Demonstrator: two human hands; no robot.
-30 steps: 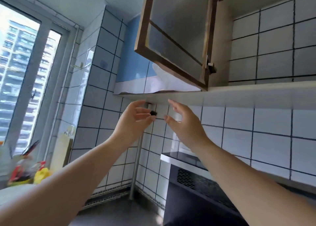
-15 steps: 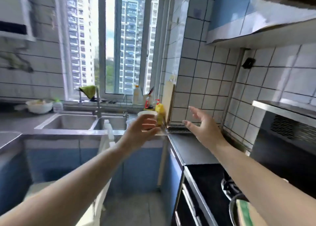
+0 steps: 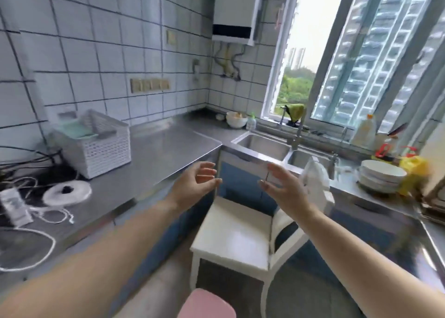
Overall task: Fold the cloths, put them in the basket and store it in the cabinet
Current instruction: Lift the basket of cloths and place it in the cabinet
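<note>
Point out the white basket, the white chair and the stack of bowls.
white basket [image 3: 103, 150]: head view, on its lattice front wall.
white chair [image 3: 234, 235]: head view, on the seat.
stack of bowls [image 3: 381, 176]: head view, on the top bowl's side.

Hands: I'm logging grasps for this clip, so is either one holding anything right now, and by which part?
Nothing is held. The left hand and right hand are both raised in the air with loose fingers; the white basket sits untouched on the steel counter.

Bright daylight from the window [image 3: 337, 52]; motion blur, wide-angle bending at edges.
</note>
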